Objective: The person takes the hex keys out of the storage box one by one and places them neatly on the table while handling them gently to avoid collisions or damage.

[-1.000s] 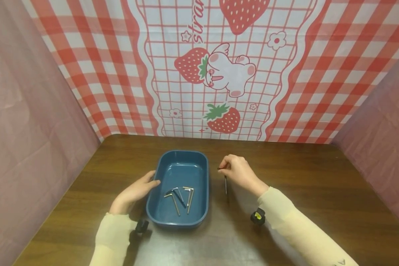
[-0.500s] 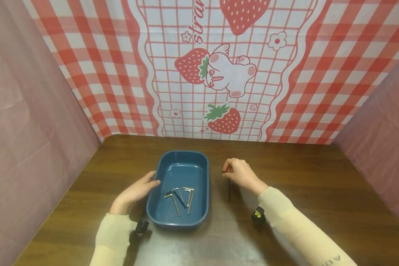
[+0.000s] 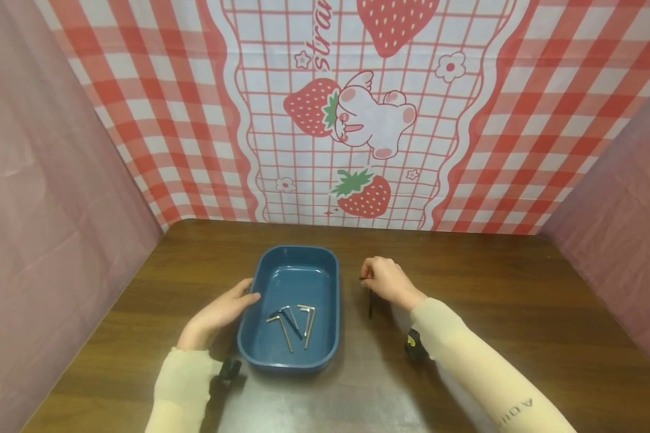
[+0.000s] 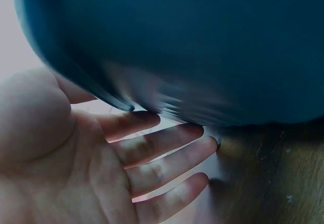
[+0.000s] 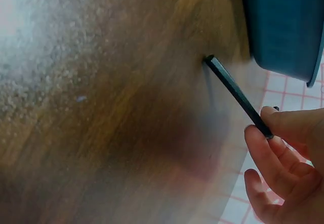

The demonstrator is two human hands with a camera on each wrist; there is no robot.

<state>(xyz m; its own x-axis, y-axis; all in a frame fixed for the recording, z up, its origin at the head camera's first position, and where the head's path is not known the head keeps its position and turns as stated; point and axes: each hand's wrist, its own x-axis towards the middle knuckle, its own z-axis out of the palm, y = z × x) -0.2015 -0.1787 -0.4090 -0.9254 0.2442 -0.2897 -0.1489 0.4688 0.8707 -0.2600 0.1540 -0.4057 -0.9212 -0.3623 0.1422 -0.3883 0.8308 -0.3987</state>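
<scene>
My right hand (image 3: 388, 281) pinches a black hex key (image 5: 238, 95) between thumb and fingers, to the right of a blue tray (image 3: 288, 365). Its long arm slants down toward the table, and its short end shows by the fingertips. In the right wrist view the lower tip is at or just above the wood; I cannot tell which. My left hand (image 3: 221, 313) rests at the tray's left side, thumb over the rim, the other fingers nearly straight along the outer wall. Inside the tray lie several hex keys (image 3: 285, 334), silvery and dark, near its front half.
The brown wooden table (image 3: 493, 288) carries the tray. A red-and-white strawberry cloth (image 3: 325, 180) hangs behind it, with pink curtains (image 3: 59, 180) at the sides. A small black camera (image 3: 413, 344) sits on the right wrist, another below the left wrist.
The right hand with the hex key has shifted slightly right and toward me, then a touch back left. The left hand, the tray and the keys inside look unmoved.
</scene>
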